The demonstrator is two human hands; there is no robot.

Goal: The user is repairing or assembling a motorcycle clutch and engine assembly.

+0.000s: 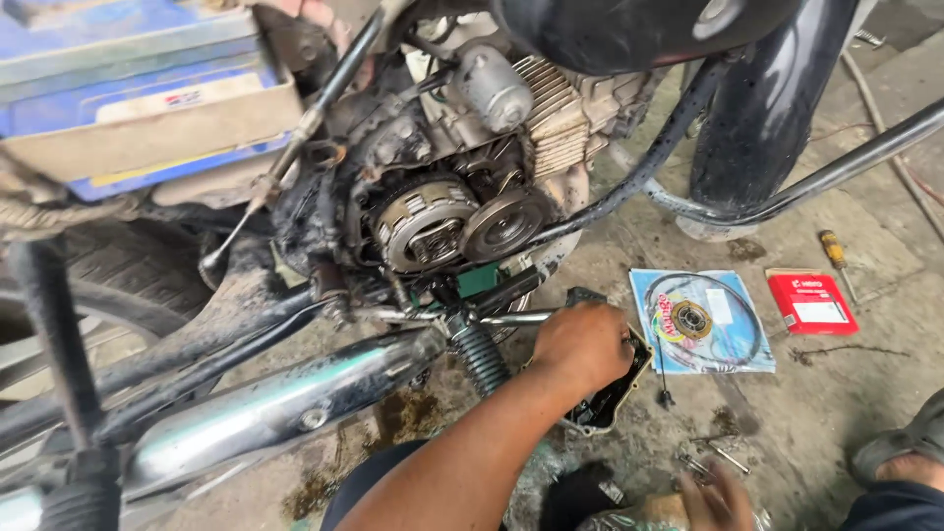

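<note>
the right hand is closed around the top edge of a dark engine side cover, which is held on edge on the concrete floor just under the kick starter shaft. fingers are curled tight over the rim, so it's a firm grip, not a loose one. the forearm comes up from the bottom middle of the shot.

the left hand is seen low at the bottom edge, near some loose bolts scattered on the floor. whether anything is gripped by it can't be told, only the top of it shows.

above the cover, the motorcycle engine is left open on its side: the clutch assembly and the round gear next to it are exposed, all pretty greasy. the cooling fins are seen up top. the chrome exhaust pipe runs along the lower left, with the ribbed kick starter rubber just beside the hand.

to the right of the cover, a gasket pack in a blue printed bag is laid flat on the floor, and a small red box is set a bit further right. a yellow-handled screwdriver is lying just above the box. a sandalled foot is tucked in at the right edge.
</note>
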